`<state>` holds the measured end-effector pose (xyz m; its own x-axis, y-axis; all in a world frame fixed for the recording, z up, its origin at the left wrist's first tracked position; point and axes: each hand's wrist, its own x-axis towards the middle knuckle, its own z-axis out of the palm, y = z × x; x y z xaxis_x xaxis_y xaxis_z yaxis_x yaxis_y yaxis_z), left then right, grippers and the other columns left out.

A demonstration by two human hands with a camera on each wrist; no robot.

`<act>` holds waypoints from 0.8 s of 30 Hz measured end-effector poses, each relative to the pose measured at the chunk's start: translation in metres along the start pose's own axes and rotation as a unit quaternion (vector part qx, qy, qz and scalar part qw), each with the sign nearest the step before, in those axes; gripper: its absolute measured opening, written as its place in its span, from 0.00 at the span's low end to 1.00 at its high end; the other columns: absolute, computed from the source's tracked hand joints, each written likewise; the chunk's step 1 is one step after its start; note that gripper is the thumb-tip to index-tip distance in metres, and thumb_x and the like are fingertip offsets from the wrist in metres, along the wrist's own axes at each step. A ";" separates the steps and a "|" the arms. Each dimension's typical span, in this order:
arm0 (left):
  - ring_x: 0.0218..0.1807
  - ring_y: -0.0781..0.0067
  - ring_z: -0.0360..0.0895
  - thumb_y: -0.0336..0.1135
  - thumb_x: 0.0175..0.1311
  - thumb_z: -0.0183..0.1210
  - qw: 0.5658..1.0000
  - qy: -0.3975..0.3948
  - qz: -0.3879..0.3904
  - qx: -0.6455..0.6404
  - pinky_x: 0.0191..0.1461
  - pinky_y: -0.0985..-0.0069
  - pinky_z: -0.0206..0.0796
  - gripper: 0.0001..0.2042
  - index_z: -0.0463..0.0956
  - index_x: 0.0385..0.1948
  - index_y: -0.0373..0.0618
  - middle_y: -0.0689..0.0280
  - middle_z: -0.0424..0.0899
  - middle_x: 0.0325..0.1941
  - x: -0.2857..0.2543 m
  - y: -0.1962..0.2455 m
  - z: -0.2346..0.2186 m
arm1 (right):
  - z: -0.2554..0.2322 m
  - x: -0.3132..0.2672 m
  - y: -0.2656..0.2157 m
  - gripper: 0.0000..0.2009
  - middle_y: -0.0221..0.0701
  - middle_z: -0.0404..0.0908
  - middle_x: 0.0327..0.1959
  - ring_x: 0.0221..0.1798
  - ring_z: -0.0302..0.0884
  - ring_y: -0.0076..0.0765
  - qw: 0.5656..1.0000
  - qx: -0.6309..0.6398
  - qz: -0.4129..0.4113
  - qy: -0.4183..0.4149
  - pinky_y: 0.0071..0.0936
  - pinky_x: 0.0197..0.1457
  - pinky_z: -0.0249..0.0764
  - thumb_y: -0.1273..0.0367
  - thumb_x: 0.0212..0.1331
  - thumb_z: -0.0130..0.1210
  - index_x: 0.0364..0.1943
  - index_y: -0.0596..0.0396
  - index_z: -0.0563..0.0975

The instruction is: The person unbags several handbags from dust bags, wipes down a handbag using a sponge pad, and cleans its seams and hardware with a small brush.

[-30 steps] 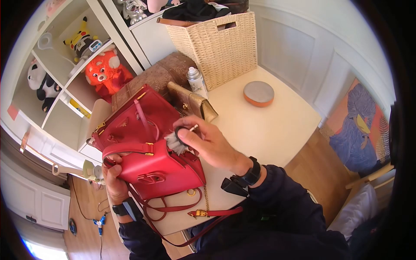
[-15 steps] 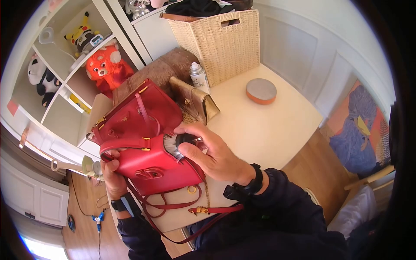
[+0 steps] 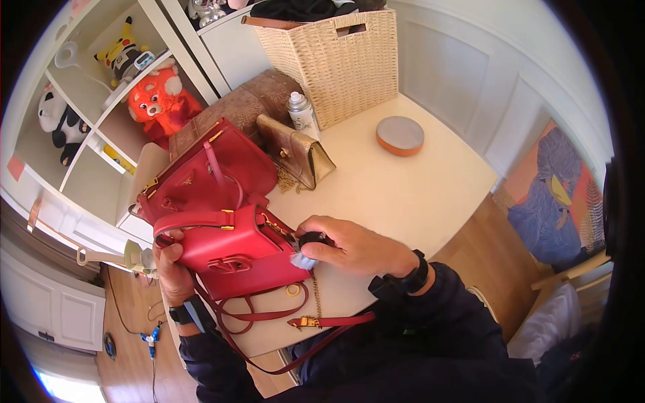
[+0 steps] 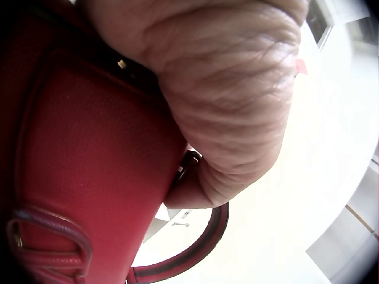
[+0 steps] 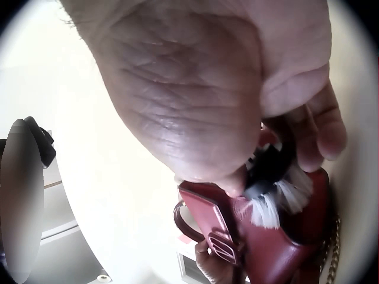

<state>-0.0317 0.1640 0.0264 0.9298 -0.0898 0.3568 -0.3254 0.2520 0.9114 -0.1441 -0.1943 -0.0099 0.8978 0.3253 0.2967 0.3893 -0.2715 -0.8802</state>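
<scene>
A small red handbag (image 3: 201, 254) with a V-shaped clasp stands at the front of the table, its top handle leaning left. My left hand (image 3: 176, 277) grips the bag's left end, thumb on the front edge; the other fingers are mostly hidden behind it. In my right hand (image 3: 366, 250) is a small brush (image 3: 304, 259) with a black holder and pale bristles, pinched between thumb and fingers. Its bristles (image 5: 265, 212) lie against the bag's right side in the right wrist view. A thin red strap (image 3: 259, 324) trails in loops below the bag.
Behind stand a larger red handbag (image 3: 191, 180), a gold clutch (image 3: 290, 156), a spray can (image 3: 302, 115), a brown patterned bag (image 3: 235, 107) and a woven basket (image 3: 346, 70). A round grey-and-orange device (image 3: 400, 136) sits on the table (image 3: 430, 195). Shelves with plush toys rise at left.
My right hand has moved the brush from the bag's top edge rightward and down to its right side. My left hand keeps its hold on the bag.
</scene>
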 end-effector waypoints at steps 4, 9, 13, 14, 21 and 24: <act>0.54 0.60 0.86 0.39 0.49 0.66 1.000 -0.009 -0.003 -0.010 0.67 0.65 0.76 0.17 0.82 0.41 0.43 0.58 0.90 0.49 0.001 0.001 -0.003 | -0.018 -0.010 -0.021 0.18 0.47 0.84 0.54 0.57 0.84 0.54 0.981 -0.177 0.056 -0.051 0.43 0.62 0.78 0.59 0.80 0.59 0.62 0.58 0.78; 0.55 0.59 0.86 0.38 0.51 0.66 1.000 -0.009 -0.007 -0.021 0.66 0.62 0.77 0.16 0.81 0.41 0.43 0.58 0.90 0.48 0.001 -0.004 -0.010 | -0.004 -0.003 -0.045 0.19 0.43 0.83 0.53 0.55 0.83 0.52 0.991 0.082 -0.011 0.104 0.40 0.59 0.79 0.60 0.78 0.63 0.63 0.58 0.78; 0.53 0.58 0.85 0.37 0.53 0.64 0.997 0.001 0.006 -0.075 0.66 0.61 0.77 0.14 0.78 0.41 0.44 0.58 0.87 0.47 0.001 -0.001 -0.006 | 0.022 0.006 -0.028 0.19 0.42 0.82 0.52 0.47 0.85 0.47 0.985 0.000 -0.118 0.129 0.37 0.54 0.80 0.60 0.77 0.64 0.62 0.56 0.79; 0.52 0.58 0.85 0.38 0.54 0.63 0.995 0.002 0.007 -0.101 0.66 0.61 0.77 0.14 0.77 0.40 0.44 0.59 0.86 0.47 0.000 0.000 -0.006 | 0.020 0.003 -0.028 0.19 0.42 0.82 0.52 0.47 0.85 0.47 0.985 0.000 -0.121 0.127 0.37 0.54 0.80 0.60 0.77 0.64 0.62 0.56 0.79; 0.53 0.59 0.81 0.38 0.59 0.59 0.988 0.027 0.021 -0.154 0.66 0.59 0.76 0.11 0.74 0.38 0.45 0.60 0.82 0.46 0.008 -0.006 -0.017 | -0.017 -0.009 -0.057 0.19 0.40 0.83 0.51 0.43 0.86 0.41 0.996 -0.059 -0.031 0.051 0.33 0.44 0.83 0.59 0.76 0.65 0.61 0.53 0.80; 0.54 0.59 0.81 0.37 0.57 0.58 0.990 0.052 -0.015 -0.134 0.68 0.60 0.75 0.10 0.74 0.38 0.46 0.62 0.82 0.47 0.006 0.001 -0.017 | -0.011 0.013 -0.064 0.19 0.39 0.83 0.52 0.43 0.85 0.41 0.984 -0.001 -0.099 0.149 0.32 0.44 0.83 0.61 0.75 0.67 0.62 0.55 0.79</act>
<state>-0.0237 0.1806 0.0256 0.9557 -0.0061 0.2942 -0.2523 0.4979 0.8297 -0.1552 -0.1825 0.0544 0.8253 0.0922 0.5571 0.5620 -0.2308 -0.7943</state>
